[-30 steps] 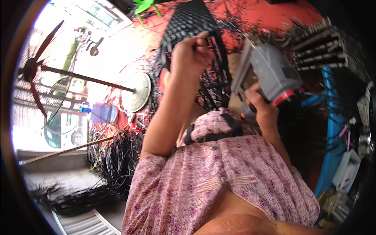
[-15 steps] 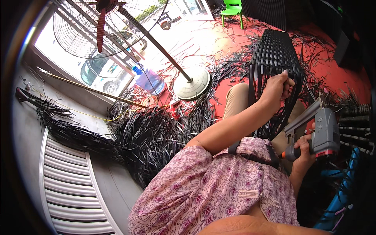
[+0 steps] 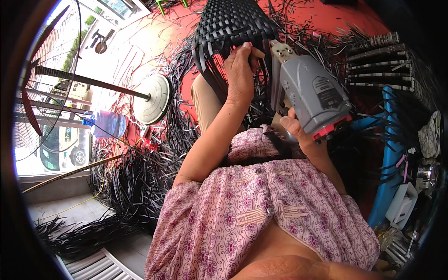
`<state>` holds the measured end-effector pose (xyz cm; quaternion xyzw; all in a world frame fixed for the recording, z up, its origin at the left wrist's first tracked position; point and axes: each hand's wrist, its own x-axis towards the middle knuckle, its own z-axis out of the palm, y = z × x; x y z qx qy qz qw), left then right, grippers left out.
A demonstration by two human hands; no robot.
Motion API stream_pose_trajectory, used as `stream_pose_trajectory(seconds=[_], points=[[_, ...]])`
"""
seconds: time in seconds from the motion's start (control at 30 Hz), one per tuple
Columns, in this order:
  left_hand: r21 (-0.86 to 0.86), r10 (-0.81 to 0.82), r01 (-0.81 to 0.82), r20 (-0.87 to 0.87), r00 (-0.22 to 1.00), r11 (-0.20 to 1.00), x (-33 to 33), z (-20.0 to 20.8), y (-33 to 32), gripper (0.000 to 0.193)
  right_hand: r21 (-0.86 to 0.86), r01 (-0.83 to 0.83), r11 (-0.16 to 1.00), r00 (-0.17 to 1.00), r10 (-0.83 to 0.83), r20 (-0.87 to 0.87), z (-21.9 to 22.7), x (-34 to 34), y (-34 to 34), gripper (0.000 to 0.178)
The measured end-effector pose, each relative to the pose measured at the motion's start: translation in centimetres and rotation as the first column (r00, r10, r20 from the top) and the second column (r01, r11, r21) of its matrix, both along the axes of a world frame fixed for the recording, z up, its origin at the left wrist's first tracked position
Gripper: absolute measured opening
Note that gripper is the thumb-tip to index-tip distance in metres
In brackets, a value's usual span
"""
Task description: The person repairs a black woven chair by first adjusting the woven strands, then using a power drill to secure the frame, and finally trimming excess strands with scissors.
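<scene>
My left hand (image 3: 239, 74) is closed at the near edge of a black woven panel (image 3: 233, 18), its fingers pinched on a loose black strip (image 3: 215, 63). One finger of it looks wrapped in tan tape. My right hand (image 3: 298, 131) is closed round the handle of a grey staple gun (image 3: 310, 91) with a red-trimmed end; most of the handle is hidden. The gun's nose points away from me, just right of the panel's hanging strips. The panel stands between my knees, its far part woven and its near strips loose.
Black strip offcuts (image 3: 135, 172) heap on the left and over the red floor (image 3: 154, 35). A pedestal fan's round base (image 3: 153, 99) and a blue water bottle (image 3: 108, 123) stand left. Bundled strips (image 3: 378, 67), a blue frame (image 3: 389, 140) and a white box (image 3: 401, 205) are right.
My view has swung right and down, so the scene shifts left. My right hand has raised the staple gun forward, closer to the panel. The left hand keeps its pinch at the weave's edge.
</scene>
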<state>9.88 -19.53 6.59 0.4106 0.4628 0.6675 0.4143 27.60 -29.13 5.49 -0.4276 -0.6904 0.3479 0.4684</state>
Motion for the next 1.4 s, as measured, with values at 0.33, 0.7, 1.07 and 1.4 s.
stream_pose_trajectory(seconds=[0.33,0.7,1.07,1.4], points=[[0.183,0.117,-0.004,-0.613,0.781,0.983,-2.0,-3.2,1.0,0.025,0.036,-0.049,0.998,0.999,0.050,-0.012,1.0,-2.2,1.1,0.022],[0.422,0.075,0.171,-0.507,0.859,0.890,-2.9,-5.0,2.5,0.027,-0.028,-0.027,0.999,1.000,0.027,0.010,1.2,-3.5,2.3,0.035],[0.116,-0.336,0.324,0.108,0.936,0.939,-3.2,-4.8,2.8,0.029,0.070,0.005,0.998,0.993,-0.013,0.115,1.0,-4.5,2.7,0.031],[0.034,-0.292,0.290,0.137,0.947,0.956,-3.1,-4.0,2.4,0.031,0.311,0.036,0.950,0.940,-0.138,0.311,0.6,-5.1,3.4,0.028]])
